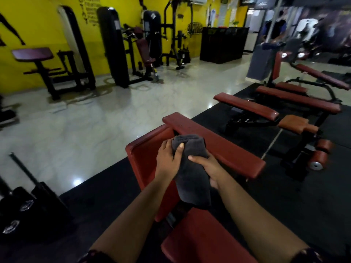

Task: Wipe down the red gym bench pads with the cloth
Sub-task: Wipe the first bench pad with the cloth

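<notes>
Head view, looking down along two bare forearms. Left hand [168, 160] wrapped round the upper part of a dark grey cloth [193, 179], thumb laid across its front, fingers curled behind and out of sight. Right hand [207, 168] clamped on the same cloth just below and beside the left, thumb pressed over the fabric, palm cupping its right edge. Held bunched into a thick hanging roll, drooping beneath both wrists, probably being folded or regathered to give a firm, padded wiping face. Apparently not yet pressed flat to any surface; cannot tell whether touching the pad behind. Directly behind the knuckles, the angled red bench pad [224, 149], running away to the right of the right hand. To the left of the left hand, a second red pad [144, 154], tilted on edge. Beneath the forearms, the red seat pad [201, 240]. Standing close over the bench, presumably to keep every pad within easy reach of either hand. Farther off beyond the right hand, more red benches [247, 107] on a black floor mat [284, 196]. Judged as the preparing step, with the wiping itself yet to come. Next move likely calls for flattening the cloth onto the nearest pad and sweeping along its length.
</notes>
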Demonstrator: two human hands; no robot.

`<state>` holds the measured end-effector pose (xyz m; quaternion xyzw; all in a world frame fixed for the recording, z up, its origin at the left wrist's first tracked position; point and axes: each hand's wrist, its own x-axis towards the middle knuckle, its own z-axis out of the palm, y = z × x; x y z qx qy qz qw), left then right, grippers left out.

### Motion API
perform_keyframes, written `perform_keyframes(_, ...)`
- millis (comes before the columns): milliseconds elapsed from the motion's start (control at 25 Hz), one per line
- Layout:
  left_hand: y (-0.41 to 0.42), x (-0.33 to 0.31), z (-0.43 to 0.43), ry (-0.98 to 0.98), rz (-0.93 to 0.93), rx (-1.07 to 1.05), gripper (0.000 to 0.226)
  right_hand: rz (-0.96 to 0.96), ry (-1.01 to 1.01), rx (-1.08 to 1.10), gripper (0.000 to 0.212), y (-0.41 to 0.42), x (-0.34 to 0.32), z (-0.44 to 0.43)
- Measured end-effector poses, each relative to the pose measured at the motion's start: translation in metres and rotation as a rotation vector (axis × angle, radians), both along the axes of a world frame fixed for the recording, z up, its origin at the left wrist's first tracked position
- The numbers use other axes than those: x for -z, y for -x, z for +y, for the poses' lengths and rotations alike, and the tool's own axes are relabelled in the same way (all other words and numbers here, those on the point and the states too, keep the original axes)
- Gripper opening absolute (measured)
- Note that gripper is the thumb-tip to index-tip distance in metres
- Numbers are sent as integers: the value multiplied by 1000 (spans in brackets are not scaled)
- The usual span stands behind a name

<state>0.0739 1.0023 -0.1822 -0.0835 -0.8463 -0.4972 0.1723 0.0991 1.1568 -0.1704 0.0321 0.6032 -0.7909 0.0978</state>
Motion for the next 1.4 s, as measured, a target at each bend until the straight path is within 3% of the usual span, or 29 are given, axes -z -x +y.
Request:
perform_keyframes(80,-2,13,-26,122,-11,-7,69,-39,98,-4,47,2,14,-19)
perform_keyframes(160,4,26,-58,173,-34,-56,61,-78,127,21,49,11,23,-34)
perform_keyframes(280,27,47,-112,314,-75,-220,44,-34,1,-22,60,42,21,-59)
perform_keyframes(360,46,60,-143,391,-159,-262,61,68,-259,-32,69,68,17,-83)
perform_keyframes(480,77,70,-173,483,-220,-159,78,282,-780,90,71,105,16,-122)
perform_keyframes(640,112,86,-197,648,-233,31,80,692,-1578,-29,77,136,33,-170)
perform_keyframes(720,116,101,-207,637,-160,98,81,752,-1742,-105,80,135,58,-186)
perform_keyframes(960,140,118,-223,509,9,296,76,587,-1460,-11,106,116,122,-190)
perform_keyframes(1040,147,119,-225,471,79,349,70,559,-1431,76,104,128,121,-185)
perform_keyframes(1200,163,107,-215,399,62,303,55,222,-1327,230,93,154,110,-175)
perform_keyframes(1400,180,93,-195,224,-40,317,54,640,-1346,134,87,131,150,-177)
